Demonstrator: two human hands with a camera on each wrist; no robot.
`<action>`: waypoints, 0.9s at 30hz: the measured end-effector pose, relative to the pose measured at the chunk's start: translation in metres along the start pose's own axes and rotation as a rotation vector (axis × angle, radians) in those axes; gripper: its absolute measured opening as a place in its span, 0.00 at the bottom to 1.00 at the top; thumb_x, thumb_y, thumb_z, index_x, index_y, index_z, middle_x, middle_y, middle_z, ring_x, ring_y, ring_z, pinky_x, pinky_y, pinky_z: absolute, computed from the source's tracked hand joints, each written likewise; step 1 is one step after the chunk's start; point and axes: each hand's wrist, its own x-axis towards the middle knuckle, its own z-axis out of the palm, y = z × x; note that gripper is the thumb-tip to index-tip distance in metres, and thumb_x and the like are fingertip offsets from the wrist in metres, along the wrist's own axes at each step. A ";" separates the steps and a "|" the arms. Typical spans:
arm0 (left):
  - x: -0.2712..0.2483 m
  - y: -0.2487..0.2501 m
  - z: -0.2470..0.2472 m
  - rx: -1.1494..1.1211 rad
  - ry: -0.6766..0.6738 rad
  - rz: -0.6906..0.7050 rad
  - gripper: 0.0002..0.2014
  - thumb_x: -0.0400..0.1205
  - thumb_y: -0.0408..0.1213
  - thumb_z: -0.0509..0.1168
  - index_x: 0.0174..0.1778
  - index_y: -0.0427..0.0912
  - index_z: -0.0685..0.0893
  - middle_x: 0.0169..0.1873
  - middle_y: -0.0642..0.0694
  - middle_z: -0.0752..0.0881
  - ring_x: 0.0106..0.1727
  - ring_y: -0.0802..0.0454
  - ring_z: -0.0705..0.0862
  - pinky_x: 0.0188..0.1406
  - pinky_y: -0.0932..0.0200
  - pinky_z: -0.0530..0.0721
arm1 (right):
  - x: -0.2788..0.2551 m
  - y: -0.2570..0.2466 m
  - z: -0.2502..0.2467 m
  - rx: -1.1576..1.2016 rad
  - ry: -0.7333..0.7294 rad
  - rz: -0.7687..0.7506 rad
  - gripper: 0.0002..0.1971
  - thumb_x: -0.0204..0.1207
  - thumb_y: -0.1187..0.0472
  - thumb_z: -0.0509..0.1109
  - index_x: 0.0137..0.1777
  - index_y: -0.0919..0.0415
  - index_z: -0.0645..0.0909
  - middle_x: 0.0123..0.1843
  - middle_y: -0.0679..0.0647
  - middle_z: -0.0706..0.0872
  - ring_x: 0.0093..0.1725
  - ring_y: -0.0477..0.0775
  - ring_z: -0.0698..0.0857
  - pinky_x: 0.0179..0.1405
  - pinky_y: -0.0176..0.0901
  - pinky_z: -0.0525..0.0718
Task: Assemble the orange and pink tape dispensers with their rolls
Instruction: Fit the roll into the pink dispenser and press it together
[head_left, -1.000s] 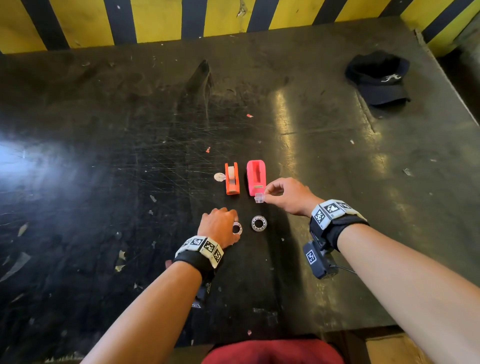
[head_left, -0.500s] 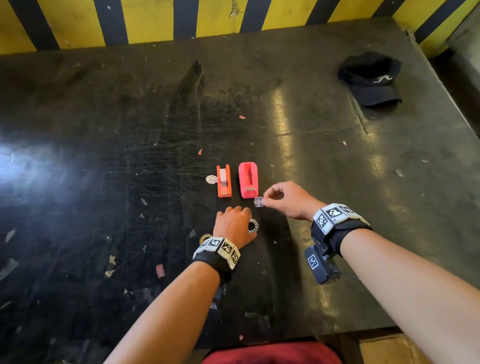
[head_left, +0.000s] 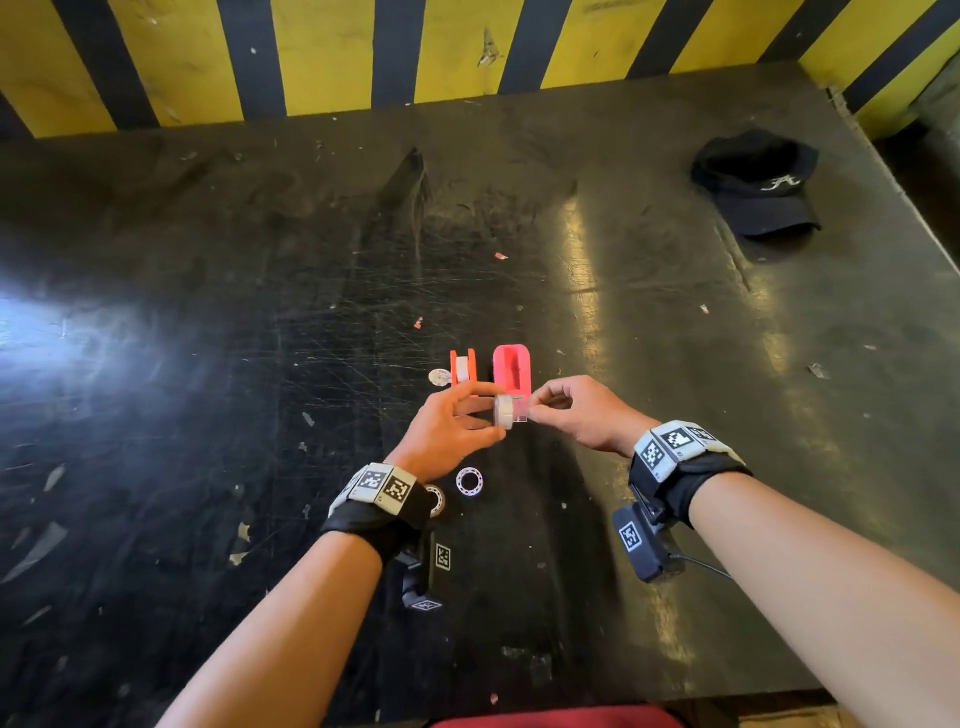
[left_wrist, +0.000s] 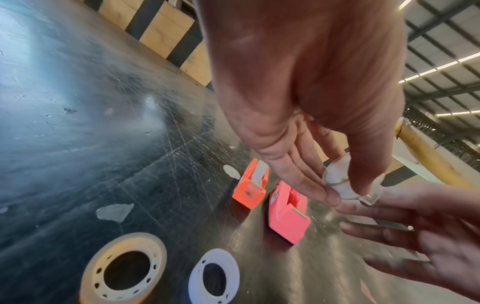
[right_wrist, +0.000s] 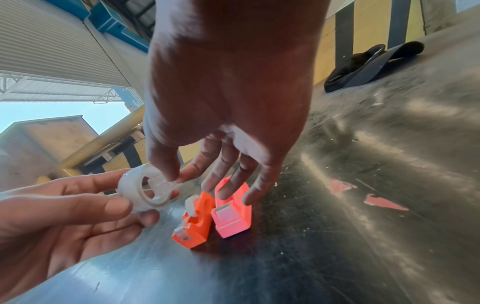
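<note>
My left hand (head_left: 491, 413) holds a white tape roll (head_left: 503, 410) upright between thumb and fingers, just above the table. My right hand (head_left: 535, 410) pinches a small clear core (right_wrist: 162, 183) at the roll's hole (right_wrist: 148, 189). Just behind the hands stand the orange dispenser (head_left: 464, 371), with a white roll in it, and the pink dispenser (head_left: 512, 371), whose slot is empty. In the left wrist view the roll (left_wrist: 340, 181) sits at my left hand's fingertips (left_wrist: 330, 197), with the orange dispenser (left_wrist: 250, 185) and pink dispenser (left_wrist: 288, 214) below.
A white spool ring (head_left: 470, 480) and a yellowish tape roll (left_wrist: 124, 267) lie on the black table (head_left: 208, 364) near my left wrist. A small white disc (head_left: 440, 376) lies left of the orange dispenser. A black cap (head_left: 756, 184) sits far right. A striped wall (head_left: 467, 47) backs the table.
My left hand has lifted a tape roll off the table and brought it up to the right hand. The right hand, still pinching the clear core, now meets the roll.
</note>
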 end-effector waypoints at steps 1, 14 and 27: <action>-0.001 0.002 0.000 -0.017 -0.002 0.006 0.24 0.77 0.24 0.78 0.68 0.46 0.85 0.58 0.47 0.93 0.56 0.53 0.94 0.58 0.57 0.91 | 0.000 -0.005 0.001 0.023 0.005 -0.007 0.22 0.62 0.31 0.73 0.45 0.46 0.91 0.46 0.45 0.95 0.51 0.52 0.92 0.69 0.70 0.83; 0.001 0.012 -0.008 0.039 0.042 -0.007 0.18 0.75 0.42 0.82 0.59 0.50 0.88 0.57 0.52 0.92 0.60 0.56 0.91 0.64 0.54 0.88 | 0.004 -0.025 0.010 0.105 -0.109 -0.023 0.10 0.83 0.57 0.74 0.58 0.62 0.89 0.57 0.63 0.93 0.53 0.58 0.87 0.59 0.51 0.84; -0.004 0.017 -0.009 0.082 0.050 0.017 0.20 0.74 0.40 0.83 0.58 0.49 0.84 0.53 0.58 0.89 0.54 0.61 0.91 0.53 0.66 0.88 | 0.001 -0.018 0.012 0.235 -0.151 0.020 0.15 0.84 0.53 0.75 0.63 0.63 0.85 0.60 0.61 0.94 0.63 0.59 0.92 0.64 0.61 0.88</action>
